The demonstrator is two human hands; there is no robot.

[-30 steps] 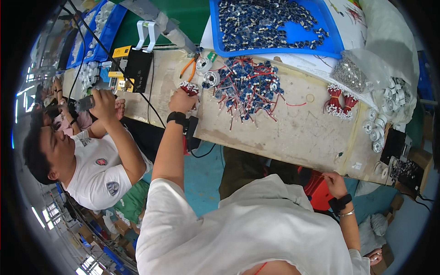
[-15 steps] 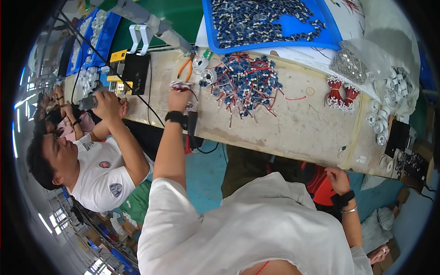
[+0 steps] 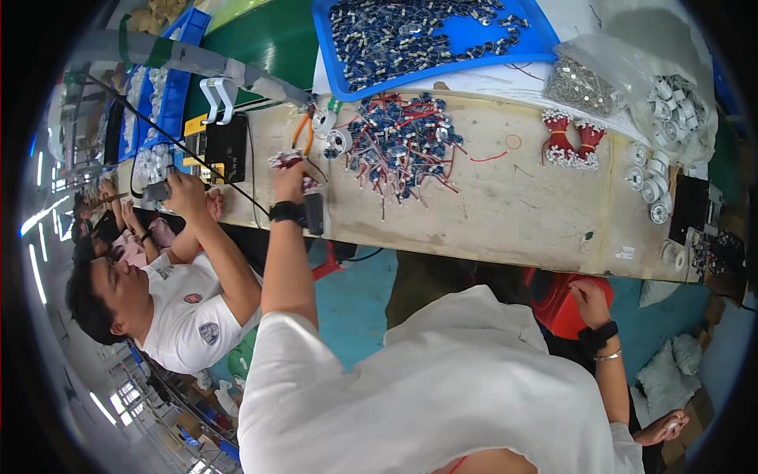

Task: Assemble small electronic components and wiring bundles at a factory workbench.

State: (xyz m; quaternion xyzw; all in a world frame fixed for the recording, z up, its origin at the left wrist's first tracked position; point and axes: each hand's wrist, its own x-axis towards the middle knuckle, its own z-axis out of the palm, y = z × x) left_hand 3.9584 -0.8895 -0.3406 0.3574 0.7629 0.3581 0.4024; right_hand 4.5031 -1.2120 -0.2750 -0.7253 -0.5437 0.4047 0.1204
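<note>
My left hand (image 3: 289,180), a black band on its wrist, reaches to the near edge of the wooden bench (image 3: 521,205) and holds a small bundle of white parts with red wires (image 3: 284,160). To its right lies a pile of blue components with red wires (image 3: 403,142). My right hand (image 3: 588,296), also with a black wristband, hangs below the bench edge by a red stool (image 3: 553,304). Its fingers are bent, and whether it holds anything does not show.
A co-worker in a white shirt (image 3: 185,316) sits at my left, both hands on a tool (image 3: 162,189). On the bench are a black box (image 3: 227,146), orange pliers (image 3: 300,130), tape rolls (image 3: 339,141), red-wire bundles (image 3: 572,141), white round parts (image 3: 655,170) and a blue tray of dark parts (image 3: 545,39).
My left hand has shifted a little to the left along the bench edge, still holding the bundle. My right hand has stayed by the red stool.
</note>
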